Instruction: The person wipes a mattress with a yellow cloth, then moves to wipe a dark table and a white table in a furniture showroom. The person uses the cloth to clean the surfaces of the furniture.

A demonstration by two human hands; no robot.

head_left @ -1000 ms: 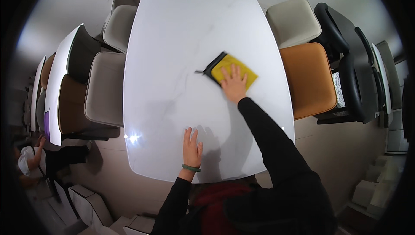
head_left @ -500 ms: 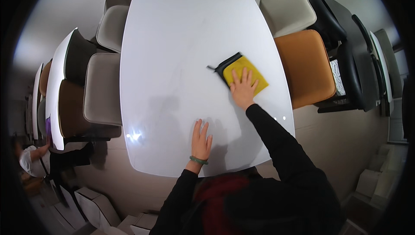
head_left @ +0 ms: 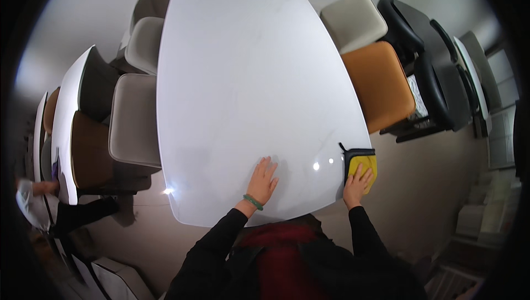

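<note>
Two grey chairs (head_left: pixel 134 120) stand at nine and ten o'clock of the white table (head_left: pixel 237 95). At six o'clock, a green bracelet (head_left: pixel 253 201) circles the left wrist; the left hand (head_left: pixel 263 182) is open, fingers slightly apart, holding nothing. Toward four o'clock, the right hand (head_left: pixel 356 187) lies open, fingers spread over the yellow, dark-edged cloth (head_left: pixel 370 163) at the table's edge. An orange chair (head_left: pixel 379 85) sits at three o'clock.
</note>
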